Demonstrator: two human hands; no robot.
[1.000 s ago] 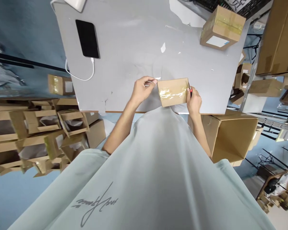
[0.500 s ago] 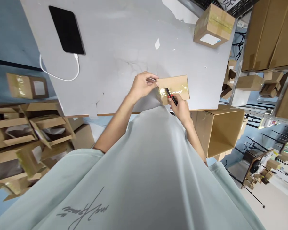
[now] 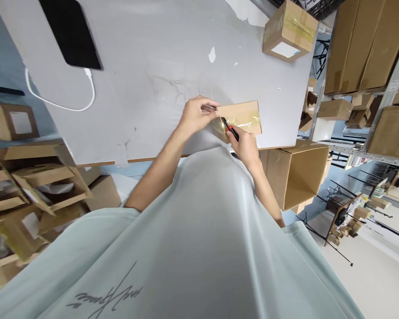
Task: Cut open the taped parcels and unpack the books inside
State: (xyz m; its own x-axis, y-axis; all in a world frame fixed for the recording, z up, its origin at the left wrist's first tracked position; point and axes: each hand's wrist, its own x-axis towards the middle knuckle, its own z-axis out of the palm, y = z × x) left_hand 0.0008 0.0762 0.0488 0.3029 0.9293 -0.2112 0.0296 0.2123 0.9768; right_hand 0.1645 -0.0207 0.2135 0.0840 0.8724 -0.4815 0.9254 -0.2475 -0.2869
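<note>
Your left hand [image 3: 196, 116] pinches the left end of the small taped box [image 3: 241, 118], grip closed with the fingertips pressed to the cardboard edge. Your right hand [image 3: 244, 144] is wrapped tight around a red-and-black cutter [image 3: 230, 129], grip clamped on its handle, the tip laid against the shiny tape on the box's near left corner. The box sits on the grey worktop [image 3: 159, 79] right at its near edge, just in front of your shirt. Well apart on the worktop, a black phone [image 3: 71, 33] lies at the far left with a white cable [image 3: 58, 104] plugged in, and a second taped box [image 3: 287, 33] stands at the far right. An open carton [image 3: 299, 177] sits below the worktop's right corner.
</note>
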